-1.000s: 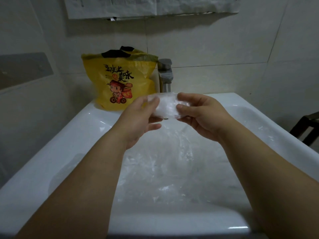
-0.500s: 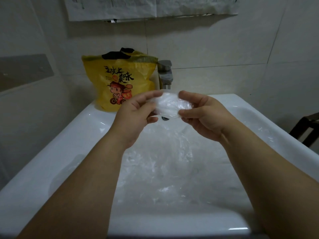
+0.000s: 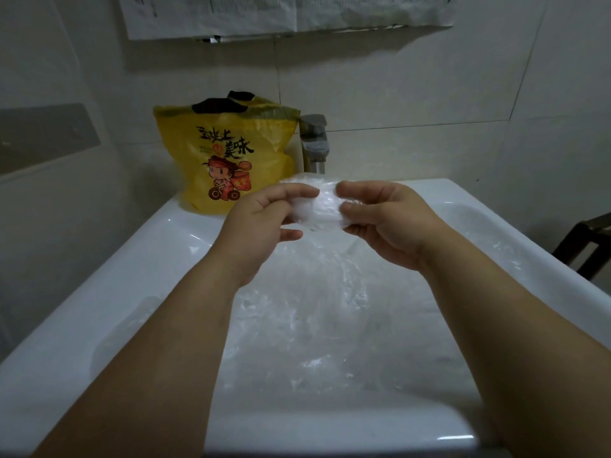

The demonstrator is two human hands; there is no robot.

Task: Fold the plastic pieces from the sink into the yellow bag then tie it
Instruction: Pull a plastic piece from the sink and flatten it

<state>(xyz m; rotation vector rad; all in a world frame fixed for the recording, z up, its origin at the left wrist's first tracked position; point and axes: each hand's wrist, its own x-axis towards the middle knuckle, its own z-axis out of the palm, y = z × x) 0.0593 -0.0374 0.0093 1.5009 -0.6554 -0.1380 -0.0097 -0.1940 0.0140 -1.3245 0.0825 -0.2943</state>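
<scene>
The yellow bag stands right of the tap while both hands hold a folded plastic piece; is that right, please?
Not quite: the head view shows the yellow bag left of the tap; left hand and right hand do hold the folded plastic piece.

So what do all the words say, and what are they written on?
"舌尖上" over "美味": big black characters on the yellow bag.
Red round stamp and tiny print beside them on the bag: too small to read.
Paper sheets up top: lines of print, too blurred to read.
</scene>
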